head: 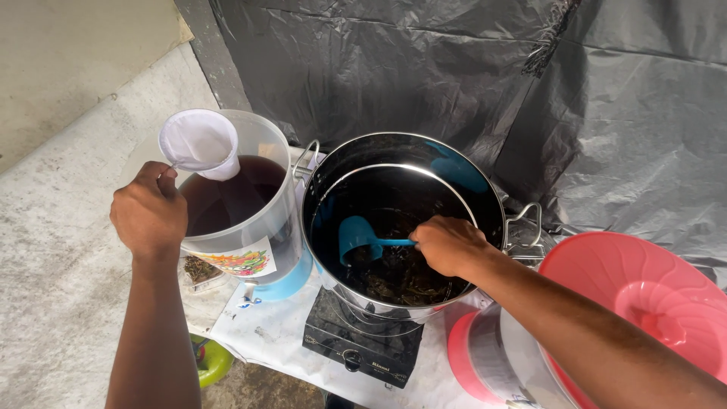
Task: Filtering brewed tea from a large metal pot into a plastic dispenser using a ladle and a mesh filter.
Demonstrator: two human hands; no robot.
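Ladle (357, 236) gripped in your right hand (448, 245) dips into the pot (485, 197); your left hand (149, 214) clamps the strainer (198, 142) over the jug (273, 151). Tilt the full scoop crossing the gap and dark liquid likely spills on the stove (363, 352).

White cloth strainer (198, 142), left of the shiny steel pot (485, 198). Dark brown liquid in the clear plastic jug (270, 163), pale blue at its base, multicoloured label on front. Bright blue plastic ladle (358, 236) inside the pot. Black stove (362, 350) beneath. Pink lid (644, 291) to the right. Grey-black sheeting (424, 68) behind.
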